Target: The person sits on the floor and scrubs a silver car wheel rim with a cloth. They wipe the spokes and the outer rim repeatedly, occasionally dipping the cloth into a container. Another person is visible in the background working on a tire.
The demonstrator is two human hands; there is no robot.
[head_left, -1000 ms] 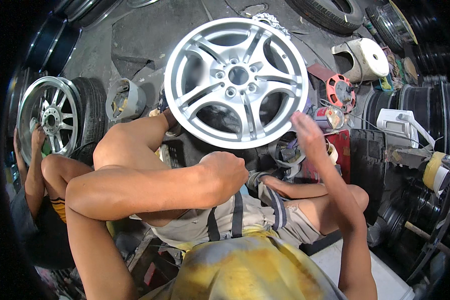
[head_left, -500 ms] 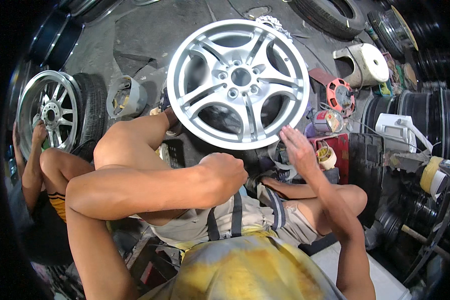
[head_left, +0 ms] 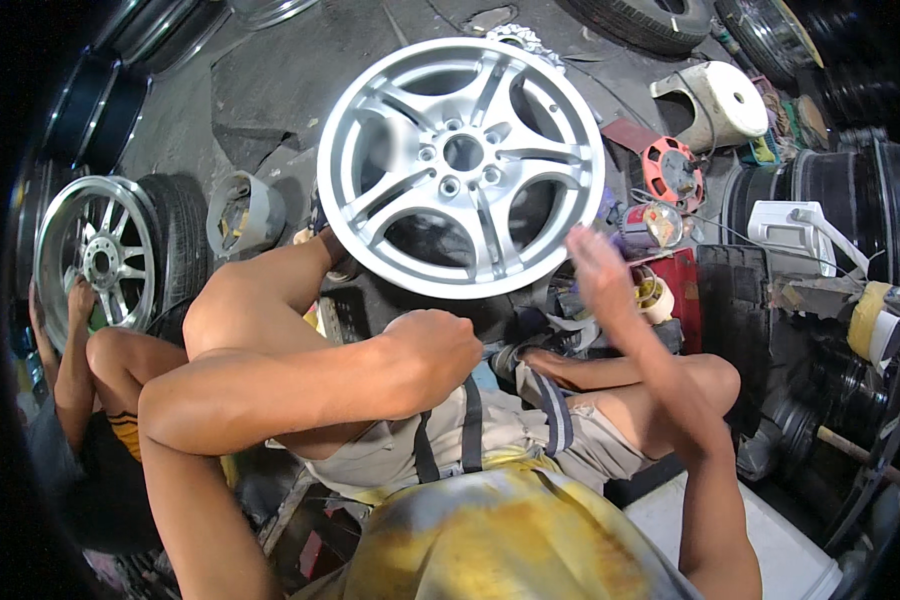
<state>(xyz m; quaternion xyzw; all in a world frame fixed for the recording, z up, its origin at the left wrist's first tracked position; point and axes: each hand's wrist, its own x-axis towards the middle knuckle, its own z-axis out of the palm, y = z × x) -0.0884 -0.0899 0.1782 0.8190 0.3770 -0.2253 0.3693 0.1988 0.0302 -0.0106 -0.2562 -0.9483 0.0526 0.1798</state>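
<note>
Head view: left hand (head_left: 435, 350) fisted, fingers curled, empty; right hand (head_left: 598, 275) fingers straight, together, near silver wheel (head_left: 465, 165).

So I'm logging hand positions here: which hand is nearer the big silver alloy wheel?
Right. The right hand is raised, blurred, at the silver alloy wheel's lower right rim. The left hand, a closed fist, sits just below the rim.

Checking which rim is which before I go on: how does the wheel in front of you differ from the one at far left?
The silver wheel in front has broad paired spokes, a matte finish and no tyre; the far-left wheel has thin spokes, shines, and has a black tyre beside it. A co-worker's hand touches the far-left one. Both face upward.
</note>
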